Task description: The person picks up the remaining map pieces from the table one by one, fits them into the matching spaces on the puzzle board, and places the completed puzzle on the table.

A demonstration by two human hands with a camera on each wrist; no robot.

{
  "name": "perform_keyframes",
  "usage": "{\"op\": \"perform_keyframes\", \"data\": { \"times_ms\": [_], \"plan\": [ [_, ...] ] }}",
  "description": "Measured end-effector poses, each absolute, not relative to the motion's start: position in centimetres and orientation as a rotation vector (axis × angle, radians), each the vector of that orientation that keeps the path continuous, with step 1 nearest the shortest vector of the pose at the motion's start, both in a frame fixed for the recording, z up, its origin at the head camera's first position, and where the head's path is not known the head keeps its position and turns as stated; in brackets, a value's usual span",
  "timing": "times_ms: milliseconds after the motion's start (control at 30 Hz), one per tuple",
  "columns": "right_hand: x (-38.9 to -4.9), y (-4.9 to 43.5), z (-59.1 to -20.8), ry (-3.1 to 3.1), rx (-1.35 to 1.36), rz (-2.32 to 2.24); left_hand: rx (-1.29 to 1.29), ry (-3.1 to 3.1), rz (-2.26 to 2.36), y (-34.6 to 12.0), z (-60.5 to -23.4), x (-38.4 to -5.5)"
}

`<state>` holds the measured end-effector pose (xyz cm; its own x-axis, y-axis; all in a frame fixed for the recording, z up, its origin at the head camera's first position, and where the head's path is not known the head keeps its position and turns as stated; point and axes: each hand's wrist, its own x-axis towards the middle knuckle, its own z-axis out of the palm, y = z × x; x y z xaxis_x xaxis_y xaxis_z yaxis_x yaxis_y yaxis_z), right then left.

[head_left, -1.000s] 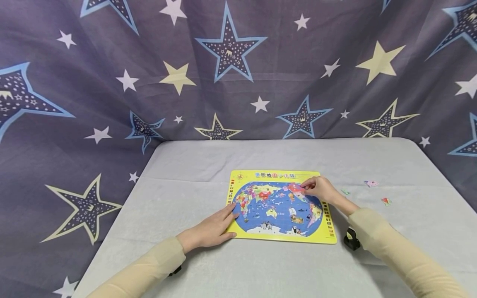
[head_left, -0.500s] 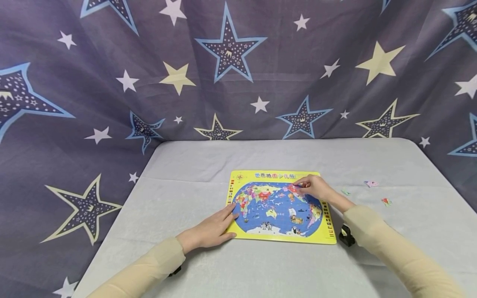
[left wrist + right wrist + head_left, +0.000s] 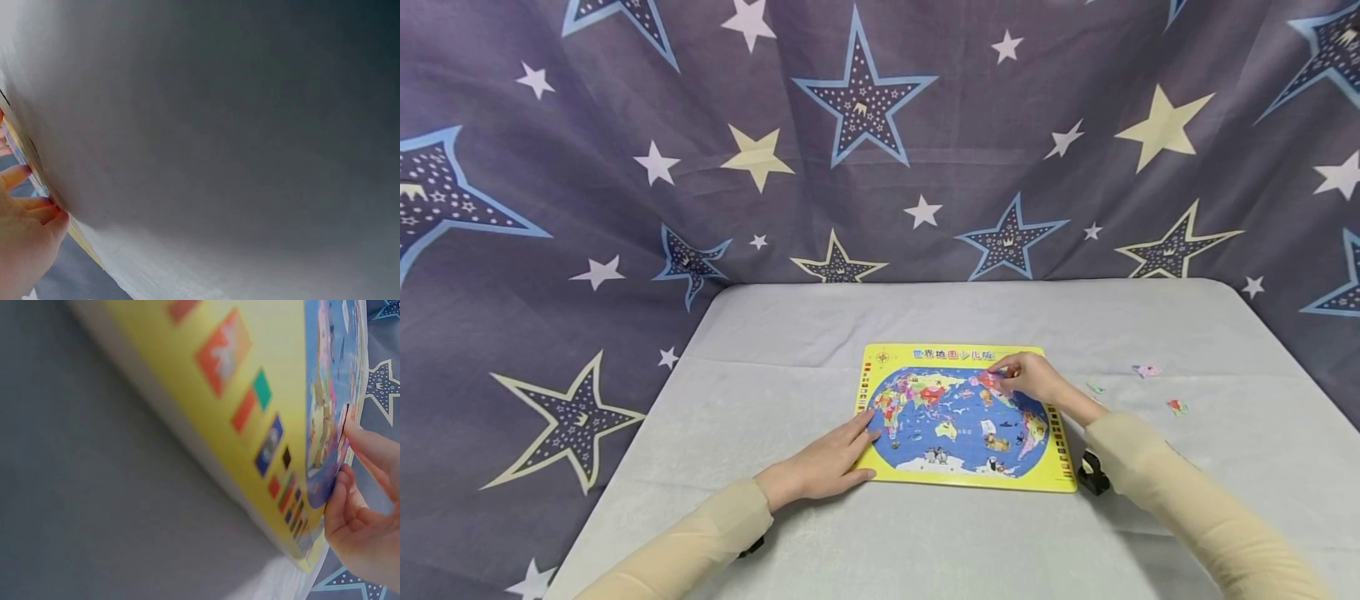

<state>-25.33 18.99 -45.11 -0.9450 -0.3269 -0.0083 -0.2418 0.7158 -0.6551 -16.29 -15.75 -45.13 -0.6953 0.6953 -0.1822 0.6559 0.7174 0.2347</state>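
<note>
A yellow-bordered world map puzzle board (image 3: 955, 479) lies on the table. My left hand (image 3: 823, 460) rests on its lower left edge, fingers spread and extended over the rim; the left wrist view shows only part of this hand (image 3: 25, 231) at the border. At the map's upper right, my right hand (image 3: 1037, 379) pinches a red-pink puzzle piece (image 3: 987, 379) against the board. From the right wrist view, the thumb and curled fingers of the right hand (image 3: 362, 515) meet at the map's surface. The fingers partly hide the piece.
Several small loose pieces lie right of the board: a pink-purple one (image 3: 1147, 370), a green one (image 3: 1096, 387) and a red-green one (image 3: 1177, 406). A grey cloth (image 3: 775, 333) covers the table. A star-patterned curtain (image 3: 880, 192) hangs behind it.
My right hand has shifted slightly left over the map with the red-pink puzzle piece, then nearly stopped. The left hand has stayed in place.
</note>
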Motion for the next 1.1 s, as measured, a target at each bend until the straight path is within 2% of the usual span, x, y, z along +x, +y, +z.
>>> {"op": "perform_keyframes", "data": {
  "times_ms": [733, 1100],
  "plan": [
    [-25.58, 18.49, -45.19, 2.703, -0.396, -1.089, 1.057, 2.660, 0.217, -15.72, -45.17, -16.29],
    [-25.83, 19.36, -45.16, 2.652, -0.472, -1.172, 1.060, 2.663, 0.228, -15.78, -45.09, -16.25]
  ]
}}
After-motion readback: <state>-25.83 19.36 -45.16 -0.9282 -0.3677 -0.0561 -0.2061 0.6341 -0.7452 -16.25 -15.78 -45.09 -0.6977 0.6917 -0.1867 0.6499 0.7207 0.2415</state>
